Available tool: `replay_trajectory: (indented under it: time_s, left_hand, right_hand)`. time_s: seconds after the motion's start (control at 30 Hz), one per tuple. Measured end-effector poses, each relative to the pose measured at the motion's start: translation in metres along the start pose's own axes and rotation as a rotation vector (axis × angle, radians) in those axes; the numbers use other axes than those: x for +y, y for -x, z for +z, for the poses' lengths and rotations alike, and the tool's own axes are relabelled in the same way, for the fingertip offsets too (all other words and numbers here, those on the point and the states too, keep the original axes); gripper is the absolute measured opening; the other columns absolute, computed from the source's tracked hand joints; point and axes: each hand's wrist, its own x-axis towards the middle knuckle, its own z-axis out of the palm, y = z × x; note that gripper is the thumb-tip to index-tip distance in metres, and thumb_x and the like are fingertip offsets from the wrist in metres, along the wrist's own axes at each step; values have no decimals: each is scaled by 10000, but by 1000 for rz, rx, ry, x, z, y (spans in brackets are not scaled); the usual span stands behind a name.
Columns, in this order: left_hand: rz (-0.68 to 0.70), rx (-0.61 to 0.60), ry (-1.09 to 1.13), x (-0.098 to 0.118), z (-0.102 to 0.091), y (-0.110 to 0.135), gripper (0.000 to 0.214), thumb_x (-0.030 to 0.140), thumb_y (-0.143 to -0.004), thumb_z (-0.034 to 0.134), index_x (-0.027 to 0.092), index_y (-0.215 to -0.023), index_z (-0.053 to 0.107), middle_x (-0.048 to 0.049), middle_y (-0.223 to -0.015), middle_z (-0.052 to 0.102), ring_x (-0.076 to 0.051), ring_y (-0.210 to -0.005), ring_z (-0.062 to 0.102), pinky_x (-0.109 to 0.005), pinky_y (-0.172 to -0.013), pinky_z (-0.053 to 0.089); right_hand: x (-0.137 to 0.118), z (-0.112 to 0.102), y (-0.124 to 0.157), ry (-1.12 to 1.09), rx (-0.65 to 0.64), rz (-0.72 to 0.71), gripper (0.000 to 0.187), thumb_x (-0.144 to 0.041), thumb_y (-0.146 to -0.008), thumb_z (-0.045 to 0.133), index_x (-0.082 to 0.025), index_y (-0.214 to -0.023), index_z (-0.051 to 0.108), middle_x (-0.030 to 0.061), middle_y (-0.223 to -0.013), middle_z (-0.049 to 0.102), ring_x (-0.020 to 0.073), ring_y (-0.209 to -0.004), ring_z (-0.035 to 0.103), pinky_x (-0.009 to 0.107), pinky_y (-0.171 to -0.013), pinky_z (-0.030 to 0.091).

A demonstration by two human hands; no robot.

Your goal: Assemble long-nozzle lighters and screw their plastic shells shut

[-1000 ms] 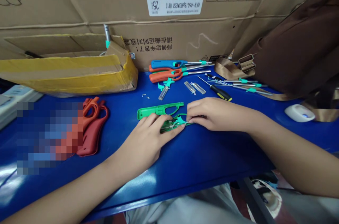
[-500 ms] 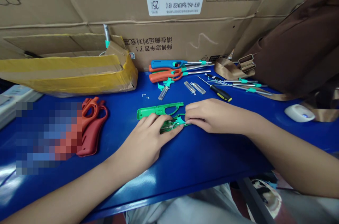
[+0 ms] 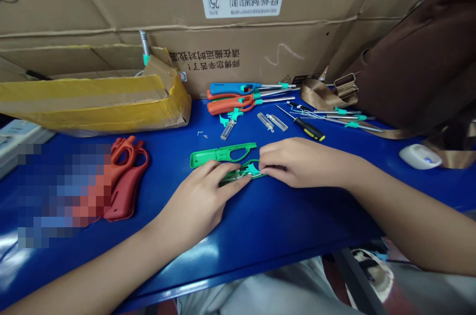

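Note:
A green lighter half-shell point(image 3: 233, 176) lies on the blue table, with a turquoise trigger point(image 3: 254, 169) and small dark and clear parts inside it. My left hand point(image 3: 201, 191) is closed over its handle end, thumb and fingertips pressing on the parts and the rim. At the opposite end, the thumb and fingers of my right hand point(image 3: 293, 162) are pinched together beside the trigger; whatever is between them is hidden. Just beyond the hands rests the matching green half-shell point(image 3: 206, 156), its hollow side up.
Assembled lighters point(image 3: 228, 105), clear fuel tanks point(image 3: 266, 121), a screwdriver point(image 3: 310, 129) and metal tubes point(image 3: 345, 117) lie behind the hands. Red lighter shells point(image 3: 124, 191) sit at left, near a yellow-taped box point(image 3: 148, 101). A white device point(image 3: 420, 156) and brown bag point(image 3: 412, 67) are at right.
The camera view has shifted slightly. My left thumb and fingers have slid a little toward the handle end, while my right hand stays pinched at the trigger end.

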Motion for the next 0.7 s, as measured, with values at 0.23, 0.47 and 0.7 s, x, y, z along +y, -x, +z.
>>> replay_trajectory:
  time_s: [0.23,0.47,0.7]
  left_hand:
    - [-12,11,5,0,0,0,497,16,-929,489,191,-1370,635,-130,-1315,639,-294,-1121,570,-470,-948,563]
    - [-34,7,31,2,-1,0,484,25,-936,497,192,-1373,617,-126,-1335,623,-293,-1155,559,-477,-975,547]
    - [-43,9,40,2,0,-1,468,18,-941,493,180,-1365,609,-130,-1331,619,-297,-1160,547,-496,-979,545]
  right_hand:
    - [3,-1,0,-63,-3,-10,181,-103,-956,541,-171,-883,692,24,-861,674,166,-824,629,285,-751,434]
    - [-2,-1,2,-40,-6,15,184,-101,-955,537,-163,-865,685,34,-856,666,171,-813,625,282,-722,420]
    - [-2,-2,0,-35,-18,5,209,-53,-936,519,-159,-842,673,26,-833,647,166,-808,614,280,-729,421]
